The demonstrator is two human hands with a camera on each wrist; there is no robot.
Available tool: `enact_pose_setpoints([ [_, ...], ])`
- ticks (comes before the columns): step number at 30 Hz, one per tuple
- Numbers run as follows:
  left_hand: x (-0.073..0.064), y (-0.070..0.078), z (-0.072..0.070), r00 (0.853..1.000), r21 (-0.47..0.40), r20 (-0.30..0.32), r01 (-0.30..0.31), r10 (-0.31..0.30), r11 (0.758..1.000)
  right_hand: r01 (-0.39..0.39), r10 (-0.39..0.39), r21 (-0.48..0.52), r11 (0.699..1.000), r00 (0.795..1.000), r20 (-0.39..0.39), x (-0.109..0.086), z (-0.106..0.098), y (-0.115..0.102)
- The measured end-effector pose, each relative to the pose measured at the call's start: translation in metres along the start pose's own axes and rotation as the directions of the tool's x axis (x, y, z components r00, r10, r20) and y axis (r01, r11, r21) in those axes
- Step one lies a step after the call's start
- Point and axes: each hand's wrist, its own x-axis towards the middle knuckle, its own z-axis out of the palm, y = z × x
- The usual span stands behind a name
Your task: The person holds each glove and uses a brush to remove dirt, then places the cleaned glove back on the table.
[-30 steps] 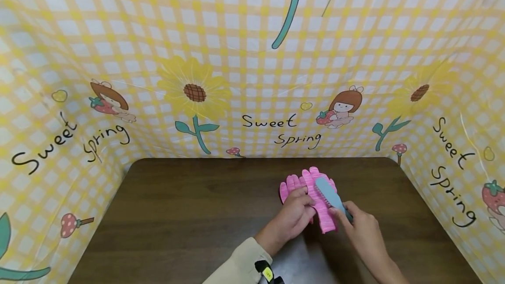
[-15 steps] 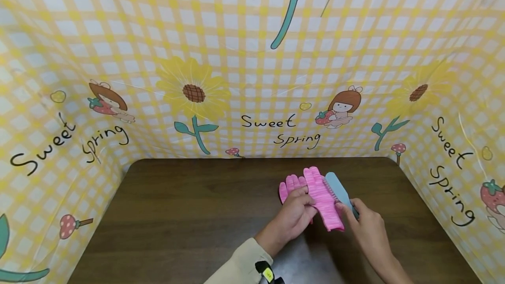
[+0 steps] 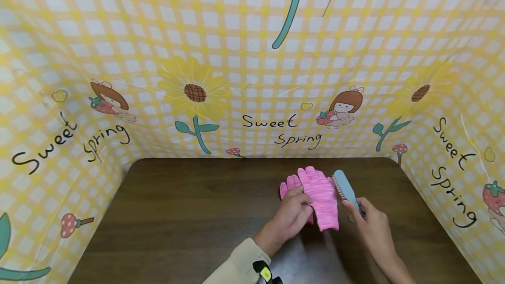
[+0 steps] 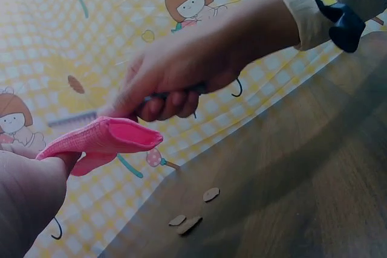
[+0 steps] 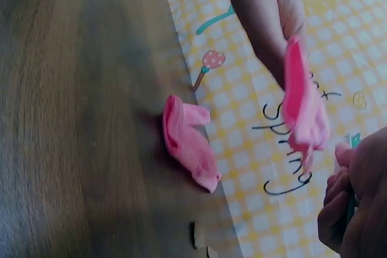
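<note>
Pink glove (image 3: 323,196), brush (image 3: 345,186), handle (image 3: 360,210) partly hidden

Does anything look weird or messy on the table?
Yes: three small flat brownish pieces lie scattered on the table, lower than the raised pink glove in the left wrist view. They look like stray scraps, though I can't tell what they are.

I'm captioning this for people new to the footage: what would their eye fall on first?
Probably the bright pink fabric glove, which the left hand holds up over the dark brown wood-grained table, where a second pink glove lies. Just to its right, the right hand grips a light-blue, long-headed brush. Behind and at both sides, a yellow-and-white checked sheet shows big yellow sunflowers.
</note>
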Motion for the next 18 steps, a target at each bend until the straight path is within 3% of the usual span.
enact_pose_setpoints([
  [3, 0.000, 0.001, 0.000, 1.000, -0.004, -0.013, -0.001, 0.001, 1.000, 0.112, -0.112, 0.013, 0.994, 0.994, -0.020, -0.007, 0.003, -0.007],
  [6, 0.000, 0.000, 0.001, 1.000, -0.001, -0.013, 0.005, -0.005, 1.000, 0.256, -0.257, -0.026, 0.966, 0.965, -0.043, -0.013, 0.007, -0.014],
  [8, 0.000, 0.000, 0.001, 1.000, -0.001, 0.000, 0.010, -0.010, 1.000, 0.304, -0.307, -0.054, 0.951, 0.950, -0.062, -0.015, 0.009, -0.016],
  [10, -0.001, 0.000, 0.001, 1.000, -0.005, 0.009, 0.013, -0.013, 1.000, 0.298, -0.305, -0.082, 0.951, 0.949, -0.086, -0.015, 0.010, -0.016],
  [12, -0.001, -0.001, 0.001, 1.000, -0.012, 0.015, 0.014, -0.014, 1.000, 0.253, -0.261, -0.083, 0.964, 0.961, -0.091, -0.013, 0.008, -0.016],
  [18, -0.002, -0.003, -0.001, 1.000, -0.026, 0.015, 0.028, -0.027, 0.999, 0.142, -0.143, -0.053, 0.988, 0.989, -0.028, -0.010, 0.005, -0.012],
])
